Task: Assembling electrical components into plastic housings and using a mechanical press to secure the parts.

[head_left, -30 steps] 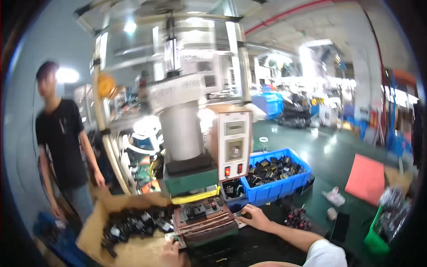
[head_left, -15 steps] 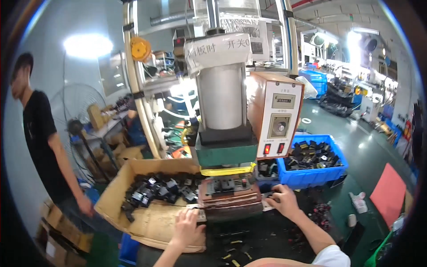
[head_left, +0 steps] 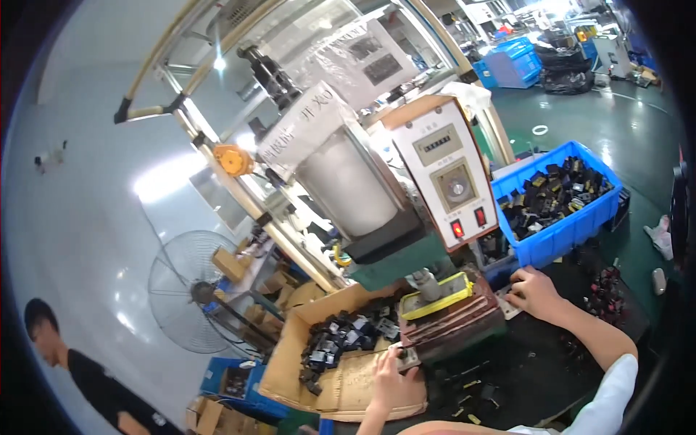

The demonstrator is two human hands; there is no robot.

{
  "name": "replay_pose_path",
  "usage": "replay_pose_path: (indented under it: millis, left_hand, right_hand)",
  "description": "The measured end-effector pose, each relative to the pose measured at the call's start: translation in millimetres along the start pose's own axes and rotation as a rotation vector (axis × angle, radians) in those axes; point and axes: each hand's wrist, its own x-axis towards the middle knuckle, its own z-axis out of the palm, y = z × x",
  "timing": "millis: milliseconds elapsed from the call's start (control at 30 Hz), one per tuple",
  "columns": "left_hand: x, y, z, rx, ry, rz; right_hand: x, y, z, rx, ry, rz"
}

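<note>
A bench press with a metal cylinder stands before me. Below it, a grey ram rod reaches down to a plate edged in yellow, which rests on the reddish-brown press block. My left hand lies against a small button box at the block's left, fingers stretched over its top. At the block's right, my right hand rests on another light button box, fingers bent but apart. Neither hand holds a loose thing. The fixture parts under the plate are hidden.
A cardboard box of small black parts stands at left. A blue crate with similar parts is at right, beside the control box. Dark red bits lie on the bench. A person is at far left, near a fan.
The press has come down, so the yellow-edged plate now covers the fixture parts. My view has tilted and turned. Both hands stay at their button boxes.
</note>
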Motion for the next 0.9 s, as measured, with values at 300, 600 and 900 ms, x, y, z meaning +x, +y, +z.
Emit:
replay_pose_path:
  millis: [300,600,900]
  left_hand:
    - [-7.4,-7.7,-13.9,-0.215,0.028,-0.101]
    - [-2.0,6.0,-6.3,-0.161,0.128,0.028]
    - [-9.2,-2.0,1.1,-0.161,0.079,0.027]
  right_hand:
    - [9.6,-17.9,13.6,-0.004,-0.005,-0.027]
    - [38.7,-63.7,9.0,0.130,-0.002,-0.386]
    - [99.0,-76.2,41.7,0.040,-0.451,-0.475]
